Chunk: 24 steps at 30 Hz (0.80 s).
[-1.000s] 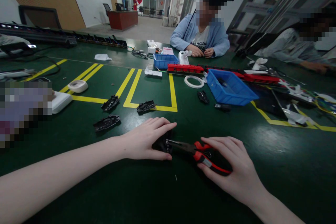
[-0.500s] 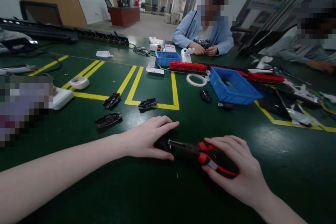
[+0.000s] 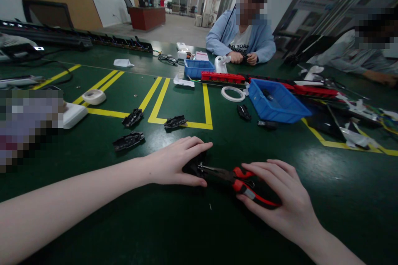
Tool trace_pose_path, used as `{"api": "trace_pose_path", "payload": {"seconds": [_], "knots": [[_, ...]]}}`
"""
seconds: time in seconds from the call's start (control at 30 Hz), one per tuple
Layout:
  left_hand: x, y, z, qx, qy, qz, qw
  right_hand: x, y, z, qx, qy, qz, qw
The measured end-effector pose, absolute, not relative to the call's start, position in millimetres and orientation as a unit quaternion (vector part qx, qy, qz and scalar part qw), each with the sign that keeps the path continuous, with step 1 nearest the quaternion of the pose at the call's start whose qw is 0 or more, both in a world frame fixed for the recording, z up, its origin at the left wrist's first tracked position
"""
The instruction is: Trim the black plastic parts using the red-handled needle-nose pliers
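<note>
Red-and-black-handled long-nose pliers [image 3: 239, 181] are laid almost flat on the green bench [image 3: 174, 232], low in the middle of the view. Their long axis runs roughly from 4 o'clock to 10 o'clock: the handles are at the 4 o'clock end and the dark, slim nose is pointed toward 10 o'clock. The handles are covered by the right hand [image 3: 276, 203], whose fingers are curled over them from above in a loose, half-closed grasp; how wide the handles are spread cannot be told under the palm. The nose tip is met by a small black plastic part [image 3: 194, 167], which is pinned to the bench under the left hand [image 3: 174, 163]. That hand is laid nearly flat, fingers stretched toward 3 o'clock and the thumb pressed along the near edge of the part, so most of the part is hidden.

Three similar black plastic parts [image 3: 128, 141] are scattered at 10 to 11 o'clock from the left hand, near the yellow floor-style tape lines [image 3: 161, 101] marked on the bench. At 1 o'clock from the pliers a blue plastic bin [image 3: 278, 102] is placed, with a white ring [image 3: 233, 94] just beside it and a long red strip [image 3: 222, 77] beyond. Across the bench a person in a light blue jacket [image 3: 241, 37] is seated, both hands held close together.
</note>
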<state>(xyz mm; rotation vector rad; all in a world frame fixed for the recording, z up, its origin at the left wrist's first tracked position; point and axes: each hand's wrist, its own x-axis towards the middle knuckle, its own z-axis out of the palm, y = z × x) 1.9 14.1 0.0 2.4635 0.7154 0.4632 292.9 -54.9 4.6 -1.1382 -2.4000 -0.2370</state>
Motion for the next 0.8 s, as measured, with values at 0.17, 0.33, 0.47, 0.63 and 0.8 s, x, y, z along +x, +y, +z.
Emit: {"api": "trace_pose_path", "payload": {"seconds": [0.17, 0.33, 0.47, 0.63, 0.8], "knots": [[2, 15, -1, 0.910, 0.262, 0.177, 0.267, 293, -55, 5, -0.408, -0.875, -0.100, 0.241], [4, 16, 0, 0.898, 0.283, 0.181, 0.285, 291, -56, 7, -0.405, -0.877, -0.091, 0.244], [4, 14, 4, 0.891, 0.300, 0.182, 0.289, 289, -56, 8, -0.403, -0.876, -0.070, 0.253], [4, 12, 8, 0.892, 0.289, 0.183, 0.295, 288, -57, 5, -0.412, -0.872, -0.038, 0.262], [3, 12, 11, 0.898, 0.286, 0.168, 0.291, 288, -58, 3, -0.415, -0.870, -0.021, 0.265]]}}
